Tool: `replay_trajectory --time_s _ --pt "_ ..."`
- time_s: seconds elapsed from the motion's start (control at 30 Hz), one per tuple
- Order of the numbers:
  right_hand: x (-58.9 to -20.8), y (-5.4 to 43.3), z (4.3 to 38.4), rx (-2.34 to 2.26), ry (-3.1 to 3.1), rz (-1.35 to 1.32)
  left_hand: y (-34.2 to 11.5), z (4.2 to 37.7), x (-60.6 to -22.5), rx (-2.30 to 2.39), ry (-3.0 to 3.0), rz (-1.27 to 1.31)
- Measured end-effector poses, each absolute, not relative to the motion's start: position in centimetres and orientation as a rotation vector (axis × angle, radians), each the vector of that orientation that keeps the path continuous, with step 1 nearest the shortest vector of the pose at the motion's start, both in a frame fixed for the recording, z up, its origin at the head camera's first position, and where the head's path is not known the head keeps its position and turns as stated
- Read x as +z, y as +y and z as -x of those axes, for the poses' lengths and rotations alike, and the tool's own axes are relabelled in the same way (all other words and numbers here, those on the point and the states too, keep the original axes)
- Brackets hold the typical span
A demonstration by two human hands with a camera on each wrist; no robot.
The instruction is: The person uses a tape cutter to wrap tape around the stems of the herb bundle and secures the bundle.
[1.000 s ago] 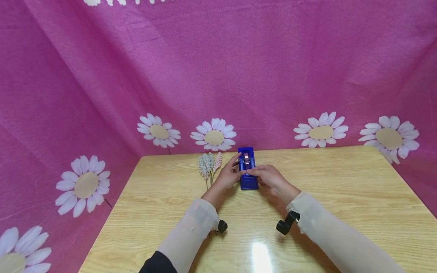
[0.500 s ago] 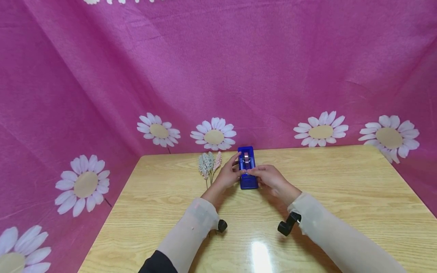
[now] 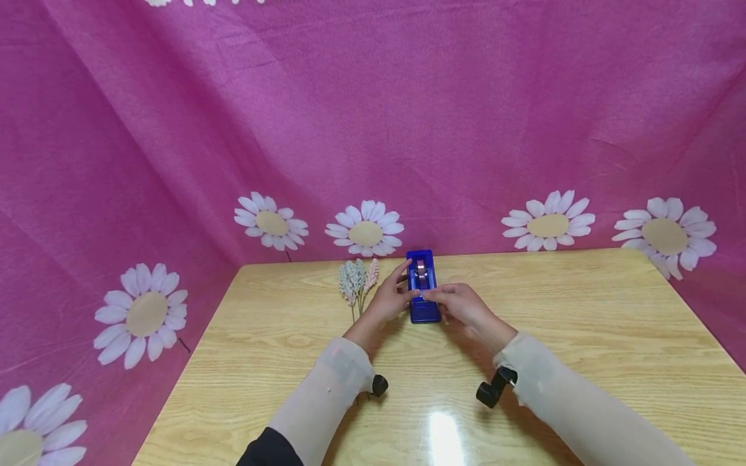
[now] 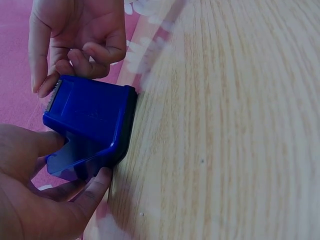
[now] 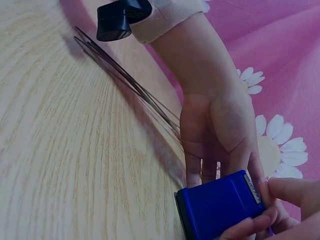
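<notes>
A blue tape dispenser stands on the wooden table near its back edge, a roll of tape inside it. My left hand grips it from the left, fingers along its side and thumb near the front. The metal serrated cutter shows on the dispenser's front end. At that cutter my right hand pinches the clear tape end between thumb and forefinger; the tape itself barely shows. The right hand's other fingers curl beside the dispenser in the left wrist view.
Left of the dispenser lie artificial flower sprigs, pale grey-green and pink, with long thin stems running under the left forearm. A pink cloth with white daisies hangs behind the table and along its left side.
My right hand and wrist have shifted very slightly right and toward me. The left hand and the tape dispenser have stayed in place.
</notes>
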State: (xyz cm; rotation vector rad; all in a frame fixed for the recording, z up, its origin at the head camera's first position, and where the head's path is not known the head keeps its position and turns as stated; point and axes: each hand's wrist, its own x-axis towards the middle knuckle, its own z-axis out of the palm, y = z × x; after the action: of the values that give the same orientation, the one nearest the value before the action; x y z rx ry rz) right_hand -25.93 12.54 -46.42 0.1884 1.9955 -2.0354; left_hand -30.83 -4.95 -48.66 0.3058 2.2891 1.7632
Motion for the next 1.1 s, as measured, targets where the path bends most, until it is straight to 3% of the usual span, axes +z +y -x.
replay_trajectory --time_s 1.1 --pt "-46.9 12.6 23.6 -2.079 1.926 -0.223 -5.0 30.7 -48.6 1.746 2.300 -0.308"
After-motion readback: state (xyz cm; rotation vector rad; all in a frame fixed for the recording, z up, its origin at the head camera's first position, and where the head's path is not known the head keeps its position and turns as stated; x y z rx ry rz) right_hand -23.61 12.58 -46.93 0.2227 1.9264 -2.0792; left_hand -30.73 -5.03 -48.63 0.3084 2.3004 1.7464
